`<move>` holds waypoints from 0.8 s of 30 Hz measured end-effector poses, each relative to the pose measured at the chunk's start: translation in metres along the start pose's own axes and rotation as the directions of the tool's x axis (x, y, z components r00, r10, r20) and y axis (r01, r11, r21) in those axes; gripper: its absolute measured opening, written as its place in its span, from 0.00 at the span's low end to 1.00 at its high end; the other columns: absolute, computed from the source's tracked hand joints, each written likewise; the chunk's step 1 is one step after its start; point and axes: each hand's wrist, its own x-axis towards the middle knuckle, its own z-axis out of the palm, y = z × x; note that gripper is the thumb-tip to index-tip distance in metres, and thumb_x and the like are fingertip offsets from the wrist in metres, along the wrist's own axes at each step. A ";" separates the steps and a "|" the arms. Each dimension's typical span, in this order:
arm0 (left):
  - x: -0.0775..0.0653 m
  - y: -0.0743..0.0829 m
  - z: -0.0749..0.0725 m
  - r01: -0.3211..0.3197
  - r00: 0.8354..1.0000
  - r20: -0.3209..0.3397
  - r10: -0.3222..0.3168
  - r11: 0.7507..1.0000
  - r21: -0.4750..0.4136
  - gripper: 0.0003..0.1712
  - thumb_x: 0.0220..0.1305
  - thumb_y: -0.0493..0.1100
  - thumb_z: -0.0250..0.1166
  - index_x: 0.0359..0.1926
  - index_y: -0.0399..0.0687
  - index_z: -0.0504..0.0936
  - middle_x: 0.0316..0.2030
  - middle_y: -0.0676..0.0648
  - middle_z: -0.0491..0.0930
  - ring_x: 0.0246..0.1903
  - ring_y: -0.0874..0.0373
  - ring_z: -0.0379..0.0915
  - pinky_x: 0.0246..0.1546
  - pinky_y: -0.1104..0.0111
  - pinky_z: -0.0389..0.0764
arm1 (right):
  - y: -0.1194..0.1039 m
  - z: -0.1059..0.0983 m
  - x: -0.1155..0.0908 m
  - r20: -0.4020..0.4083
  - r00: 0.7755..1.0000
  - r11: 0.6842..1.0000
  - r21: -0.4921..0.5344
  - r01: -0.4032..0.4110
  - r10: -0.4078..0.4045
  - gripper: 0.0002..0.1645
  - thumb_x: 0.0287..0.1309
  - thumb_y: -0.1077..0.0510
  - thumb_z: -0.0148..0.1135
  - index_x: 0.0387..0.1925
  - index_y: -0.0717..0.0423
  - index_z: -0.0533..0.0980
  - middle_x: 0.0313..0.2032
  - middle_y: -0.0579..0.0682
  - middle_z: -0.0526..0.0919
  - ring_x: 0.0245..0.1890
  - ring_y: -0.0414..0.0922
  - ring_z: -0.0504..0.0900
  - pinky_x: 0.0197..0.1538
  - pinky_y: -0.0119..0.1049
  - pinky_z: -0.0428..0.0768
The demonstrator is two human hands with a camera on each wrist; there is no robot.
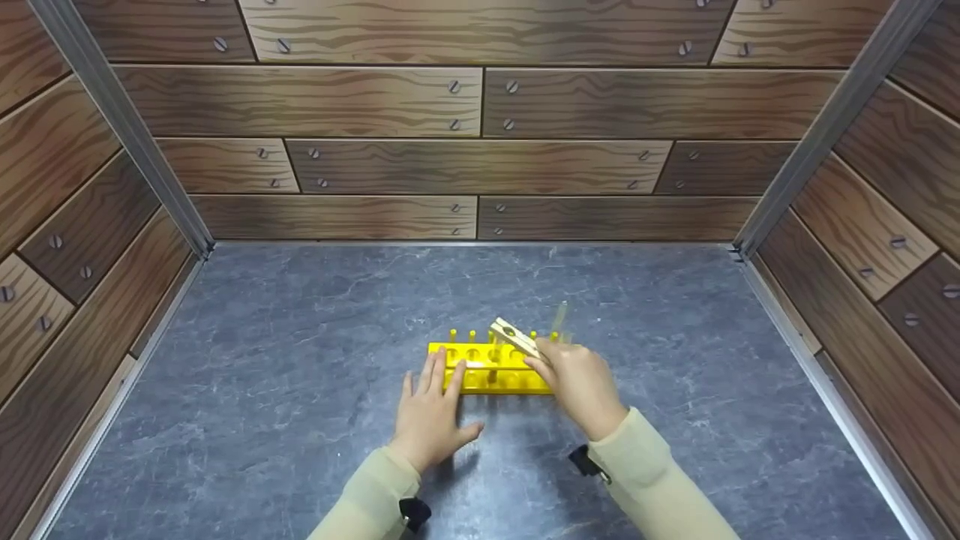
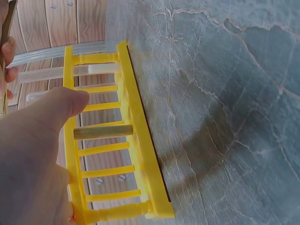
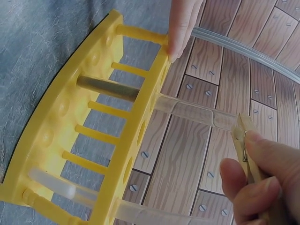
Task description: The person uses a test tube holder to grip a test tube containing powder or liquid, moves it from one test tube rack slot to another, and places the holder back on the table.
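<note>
A yellow test tube rack (image 1: 487,389) stands on the floor panel. My left hand (image 1: 427,424) rests on its left end, fingers stretched out over the top bar and thumb spread. With my right hand (image 1: 585,382) I grip a wooden test tube clamp (image 1: 516,337). In the right wrist view, the clamp's jaws are at the upper end of a glass test tube (image 3: 194,113) standing in the rack. Its lower part holds brownish-grey contents (image 3: 108,88). Near the rack's right end stands a second test tube (image 2: 103,68) with whitish contents at its bottom.
Several yellow pegs (image 1: 453,333) stick up along the rack's back edge. The grey marbled surface (image 1: 300,375) spreads around it, enclosed by wood-patterned walls (image 1: 480,165) with metal corner strips (image 1: 795,127). Dark wrist devices (image 1: 415,513) are worn at both sleeves.
</note>
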 end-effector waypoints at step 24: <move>-0.001 0.001 0.001 0.001 1.000 -0.014 -0.002 1.000 -0.023 0.54 0.52 0.70 0.59 0.71 0.45 0.54 0.70 0.34 0.45 0.69 0.41 0.41 0.60 0.41 0.55 | 0.002 -0.003 -0.003 0.001 1.000 1.000 0.004 -0.017 0.017 0.10 0.55 0.53 0.64 0.33 0.56 0.78 0.28 0.53 0.84 0.24 0.50 0.81 0.26 0.42 0.79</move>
